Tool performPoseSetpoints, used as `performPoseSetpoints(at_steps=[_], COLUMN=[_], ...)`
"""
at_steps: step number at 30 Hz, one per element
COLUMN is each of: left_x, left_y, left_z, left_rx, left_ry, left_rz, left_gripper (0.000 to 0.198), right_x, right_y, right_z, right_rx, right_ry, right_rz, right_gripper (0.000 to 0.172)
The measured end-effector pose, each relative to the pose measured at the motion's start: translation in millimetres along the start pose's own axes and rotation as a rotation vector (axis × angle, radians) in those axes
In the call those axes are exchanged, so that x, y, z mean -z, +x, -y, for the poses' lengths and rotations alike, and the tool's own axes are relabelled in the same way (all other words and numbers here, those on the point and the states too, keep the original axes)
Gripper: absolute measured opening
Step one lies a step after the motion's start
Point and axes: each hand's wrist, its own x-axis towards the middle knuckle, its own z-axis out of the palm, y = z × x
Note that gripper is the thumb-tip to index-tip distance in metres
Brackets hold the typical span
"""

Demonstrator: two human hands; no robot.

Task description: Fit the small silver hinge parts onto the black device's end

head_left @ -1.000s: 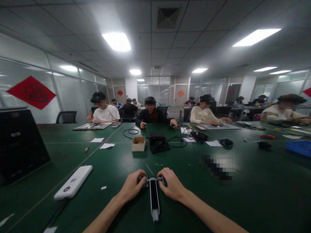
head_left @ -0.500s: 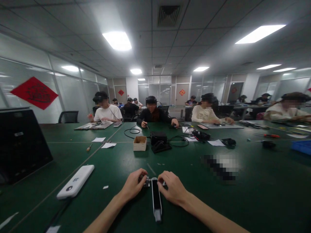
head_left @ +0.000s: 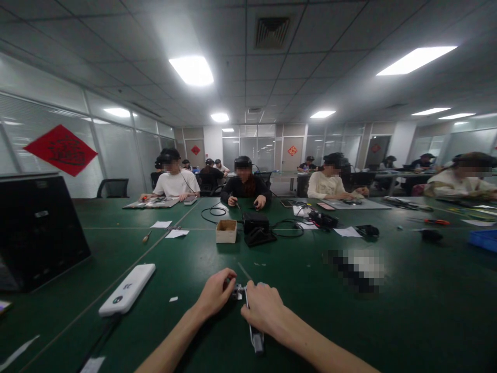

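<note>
On the green table in front of me lies a long narrow black-and-white device (head_left: 250,328) with a grey block at its near end. My right hand (head_left: 266,306) is curled over its upper part and hides most of it. A small silvery metal part (head_left: 238,292) sits at the far end of the device, on its left side. My left hand (head_left: 216,294) has its thumb and fingers closed around the left of that metal part. Its exact shape is hidden by the fingers.
A white power bank (head_left: 127,290) with a black cable lies to my left, near a dark monitor-like panel (head_left: 42,233). Ahead stand a small cardboard box (head_left: 226,231) and a black device (head_left: 256,228) with cables. People sit across the table (head_left: 186,274).
My right hand has moved left and over the narrow device, covering its black top. My left hand stays at the metal part. The view has shifted slightly.
</note>
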Motion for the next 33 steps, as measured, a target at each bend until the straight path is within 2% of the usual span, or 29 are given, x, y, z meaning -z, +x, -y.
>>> performPoseSetpoints(at_steps=[5,9,14,18,23,33], left_x=[0.2,1.4,1.2,-0.6,-0.7,-0.3], left_y=[-1.0,-1.9,-2.1,-2.5,-2.4,-1.6], left_z=[3.3,4.5,6.2,8.7,9.8,9.8], left_rx=[0.001,-0.001,0.001,-0.009,0.005,0.011], left_ry=[0.002,0.020,0.044,0.042,0.028,0.042], left_rz=[0.019,0.048,0.066,0.071,0.086,0.104], left_gripper=[0.019,0.021,0.020,0.020,0.021,0.022], right_x=[-1.2,6.8,14.5,12.1,7.7,-2.8], right_y=[7.8,22.1,46.8,58.2,69.7,89.6], right_z=[-29.7,-79.3,-149.8,-189.3,-211.3,-226.0], right_rx=[-0.047,-0.154,-0.313,-0.367,-0.387,-0.389], right_ry=[0.056,0.088,-0.015,-0.031,-0.027,0.001], right_rz=[-0.078,-0.124,-0.096,-0.095,-0.115,-0.107], right_gripper=[0.026,0.023,0.028,0.028,0.029,0.030])
